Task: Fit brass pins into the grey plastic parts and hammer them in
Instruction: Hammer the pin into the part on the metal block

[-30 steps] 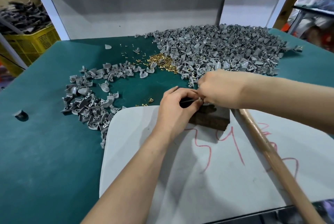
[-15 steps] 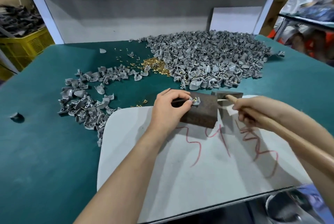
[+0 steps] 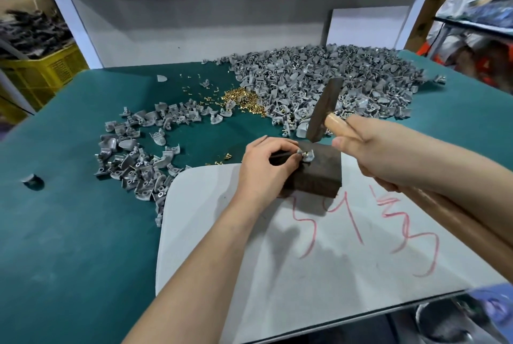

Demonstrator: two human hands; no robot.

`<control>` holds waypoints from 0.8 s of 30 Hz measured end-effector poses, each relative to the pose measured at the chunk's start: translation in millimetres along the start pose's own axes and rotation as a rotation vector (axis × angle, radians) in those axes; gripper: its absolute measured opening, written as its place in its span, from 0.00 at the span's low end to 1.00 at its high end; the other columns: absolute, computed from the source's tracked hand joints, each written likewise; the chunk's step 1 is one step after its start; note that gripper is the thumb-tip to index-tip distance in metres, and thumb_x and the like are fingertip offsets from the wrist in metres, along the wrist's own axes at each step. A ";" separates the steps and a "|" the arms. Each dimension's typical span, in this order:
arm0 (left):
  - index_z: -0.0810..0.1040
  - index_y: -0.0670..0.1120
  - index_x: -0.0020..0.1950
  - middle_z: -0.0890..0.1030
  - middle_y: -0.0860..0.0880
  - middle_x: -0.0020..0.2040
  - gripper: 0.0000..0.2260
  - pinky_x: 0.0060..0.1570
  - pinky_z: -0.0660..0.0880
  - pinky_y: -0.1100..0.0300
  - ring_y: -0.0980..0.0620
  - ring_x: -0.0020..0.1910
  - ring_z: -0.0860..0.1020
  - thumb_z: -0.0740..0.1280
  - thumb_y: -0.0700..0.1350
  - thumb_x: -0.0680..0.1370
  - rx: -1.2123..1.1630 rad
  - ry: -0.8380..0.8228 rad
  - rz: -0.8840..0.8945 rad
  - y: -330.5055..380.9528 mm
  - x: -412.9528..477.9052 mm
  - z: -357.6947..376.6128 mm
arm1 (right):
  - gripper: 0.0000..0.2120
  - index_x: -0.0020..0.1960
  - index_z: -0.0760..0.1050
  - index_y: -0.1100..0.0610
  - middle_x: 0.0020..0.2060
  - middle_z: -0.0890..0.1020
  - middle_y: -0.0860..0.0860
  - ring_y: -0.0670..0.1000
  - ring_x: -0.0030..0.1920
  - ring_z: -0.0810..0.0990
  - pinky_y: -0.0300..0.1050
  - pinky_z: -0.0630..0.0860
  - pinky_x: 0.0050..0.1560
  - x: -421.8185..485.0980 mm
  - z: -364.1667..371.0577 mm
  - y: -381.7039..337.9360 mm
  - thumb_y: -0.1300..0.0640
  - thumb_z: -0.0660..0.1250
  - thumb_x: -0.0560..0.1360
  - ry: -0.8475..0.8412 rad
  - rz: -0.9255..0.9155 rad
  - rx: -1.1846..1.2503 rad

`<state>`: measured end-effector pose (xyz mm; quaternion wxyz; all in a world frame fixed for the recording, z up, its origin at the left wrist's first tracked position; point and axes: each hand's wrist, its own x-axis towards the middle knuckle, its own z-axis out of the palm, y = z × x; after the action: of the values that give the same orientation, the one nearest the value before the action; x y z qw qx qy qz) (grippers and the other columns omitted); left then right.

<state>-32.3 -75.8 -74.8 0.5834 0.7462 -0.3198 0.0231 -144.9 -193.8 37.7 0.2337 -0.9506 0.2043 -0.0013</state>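
The left hand (image 3: 266,166) is resting on the left side of a dark block (image 3: 316,177). The block is sitting on a white board (image 3: 305,274). The fingers of this hand are pinching a small grey part (image 3: 307,155) and holding it down on top of the block. A brass pin (image 3: 304,153) is sitting in the part, right by the fingertips. A thin dark stick (image 3: 280,155) is also poking out between the fingers of this hand.

The right hand (image 3: 372,149) is gripping the wooden handle of a hammer (image 3: 323,110), with its fingers curled round it. The hammer's dark head is hanging in the air just above the part and is not touching it. The right hand is near the part, on its right side.

A big heap of grey parts (image 3: 319,82) is lying at the back of the green surface (image 3: 69,232). A smaller bunch of grey parts (image 3: 138,160) is lying to the left of the board. A little pile of brass pins (image 3: 244,100) is shining between the two. Red marks (image 3: 402,232) are showing on the board.
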 end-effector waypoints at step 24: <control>0.84 0.41 0.42 0.83 0.49 0.47 0.01 0.55 0.74 0.58 0.53 0.49 0.80 0.73 0.38 0.72 -0.047 -0.014 -0.042 2.6 -1.7 -4.4 | 0.14 0.39 0.61 0.54 0.31 0.72 0.55 0.47 0.17 0.71 0.38 0.64 0.17 -0.5 1.4 0.5 0.49 0.57 0.80 0.095 -0.017 -0.044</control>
<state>-33.4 -71.5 -71.9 0.5986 0.7391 -0.3088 -0.0019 -145.3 -193.4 36.2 0.2026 -0.9560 0.2073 -0.0441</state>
